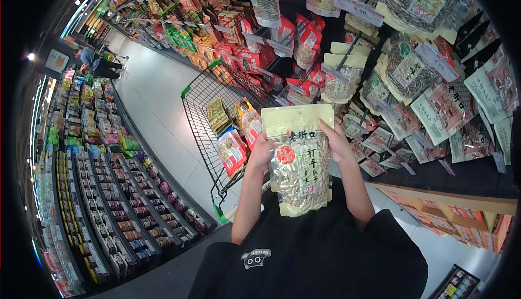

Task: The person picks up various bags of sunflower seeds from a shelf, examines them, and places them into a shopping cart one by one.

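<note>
A clear-fronted bag of seeds (301, 169) with a cream top band and dark lettering is held upright in front of the chest. My left hand (261, 152) grips its left edge, fingers closed, mostly behind the bag. On the upper right edge, my right hand (335, 140) pinches the bag with the thumb on the front. Just beyond my left hand stands a wire shopping cart (198, 122) with green corners. Inside it lie a green-yellow packet (218, 116), a red and blue bag (232, 152) and another bag (251, 125).
Hanging seed bags (407, 65) fill the rack at the right, with price tags (358, 9) sticking out. A long shelf of packaged goods (125, 207) runs along the left. Tiled floor (149, 82) lies between. Far up the aisle, a person (95, 63) is beside another cart.
</note>
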`<state>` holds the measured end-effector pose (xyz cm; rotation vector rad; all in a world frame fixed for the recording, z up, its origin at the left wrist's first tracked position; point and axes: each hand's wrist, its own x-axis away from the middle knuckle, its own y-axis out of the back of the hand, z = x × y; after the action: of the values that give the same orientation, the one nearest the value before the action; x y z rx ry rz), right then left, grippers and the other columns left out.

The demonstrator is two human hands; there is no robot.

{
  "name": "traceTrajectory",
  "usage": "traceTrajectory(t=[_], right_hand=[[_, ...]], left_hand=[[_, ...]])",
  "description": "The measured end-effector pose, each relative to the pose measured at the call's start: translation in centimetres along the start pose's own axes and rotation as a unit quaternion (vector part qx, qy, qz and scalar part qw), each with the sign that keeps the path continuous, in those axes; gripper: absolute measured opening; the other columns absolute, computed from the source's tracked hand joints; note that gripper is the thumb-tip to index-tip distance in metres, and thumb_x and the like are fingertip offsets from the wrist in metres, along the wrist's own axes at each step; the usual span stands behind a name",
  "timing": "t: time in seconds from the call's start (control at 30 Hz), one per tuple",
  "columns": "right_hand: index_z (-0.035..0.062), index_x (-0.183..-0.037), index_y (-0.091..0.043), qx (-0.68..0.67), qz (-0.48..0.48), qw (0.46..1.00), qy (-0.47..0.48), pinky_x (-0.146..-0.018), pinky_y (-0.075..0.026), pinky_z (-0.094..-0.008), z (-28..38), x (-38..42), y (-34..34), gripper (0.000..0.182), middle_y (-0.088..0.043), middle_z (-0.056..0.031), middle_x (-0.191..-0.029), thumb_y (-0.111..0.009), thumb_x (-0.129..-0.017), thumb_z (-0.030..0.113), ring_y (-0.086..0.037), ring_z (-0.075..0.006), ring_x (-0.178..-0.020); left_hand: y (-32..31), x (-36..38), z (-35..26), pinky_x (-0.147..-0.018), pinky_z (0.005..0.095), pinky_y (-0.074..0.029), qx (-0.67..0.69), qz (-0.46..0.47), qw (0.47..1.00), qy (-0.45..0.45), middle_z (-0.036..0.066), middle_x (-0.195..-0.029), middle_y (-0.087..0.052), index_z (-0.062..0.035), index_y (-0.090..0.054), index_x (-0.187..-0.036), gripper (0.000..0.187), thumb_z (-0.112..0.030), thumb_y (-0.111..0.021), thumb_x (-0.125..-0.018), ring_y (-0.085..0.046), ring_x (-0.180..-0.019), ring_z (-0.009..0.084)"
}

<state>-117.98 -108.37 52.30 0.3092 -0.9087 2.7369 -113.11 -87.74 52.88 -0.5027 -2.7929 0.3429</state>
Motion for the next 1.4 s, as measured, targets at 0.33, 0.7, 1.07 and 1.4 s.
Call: traceTrajectory(t=[0.33, 0.7, 1.07, 1.4], right_hand=[[0.0026, -0.127, -0.048, -0.055, -0.044, 0.992, -0.102, -0.091, -0.045, -0.0310, -1.3, 1.8, 1.3, 0.044, -0.057, -0.0085, -0.120, -0.055, -0.093, 0.030, -0.056, -0.0170, -0.107], [0.0011, -0.126, -0.048, -0.127, -0.042, 0.976, -0.170, -0.091, -0.047, -0.0357, -4.3, 1.1, 4.6, 0.044, -0.058, -0.0113, -0.120, -0.048, -0.095, 0.033, -0.059, -0.0208, -0.106], [0.0040, -0.126, -0.049, -0.075, 0.055, 0.963, -0.253, -0.092, -0.046, -0.0340, -3.6, 0.6, -1.8, 0.052, -0.058, -0.0099, -0.121, -0.043, -0.095, 0.045, -0.058, -0.0195, -0.107], [0.0045, -0.133, -0.043, -0.107, 0.067, 0.978, -0.169, -0.098, -0.040, -0.0332, -3.1, -0.1, -0.7, 0.065, -0.050, -0.0092, -0.131, -0.038, -0.093, 0.055, -0.050, -0.0191, -0.116]], left_hand=[[1.6, 2.2, 1.4, -0.068, 0.0231, -0.045, -0.060, 0.011, 0.998, 0.016, 0.002, -0.087, -0.065, 0.0005, -0.064, -0.094, 0.019, -0.015, -0.054, -0.093, -0.057, -0.075, 0.0064], [11.4, 10.1, -4.4, -0.084, 0.0343, -0.049, 0.132, -0.272, 0.946, -0.117, 0.011, -0.113, -0.061, 0.0027, -0.052, -0.119, 0.035, -0.016, -0.058, -0.091, -0.061, -0.097, 0.0187], [5.6, 9.1, -4.3, -0.086, 0.0343, -0.049, 0.232, -0.150, 0.961, 0.000, 0.010, -0.113, -0.062, -0.0008, -0.053, -0.119, 0.032, -0.017, -0.056, -0.092, -0.061, -0.098, 0.0192], [0.7, 4.1, 0.0, -0.075, 0.0259, -0.048, 0.070, -0.129, 0.989, 0.035, 0.006, -0.098, -0.066, 0.0022, -0.062, -0.106, 0.025, -0.017, -0.061, -0.090, -0.062, -0.084, 0.0107]])
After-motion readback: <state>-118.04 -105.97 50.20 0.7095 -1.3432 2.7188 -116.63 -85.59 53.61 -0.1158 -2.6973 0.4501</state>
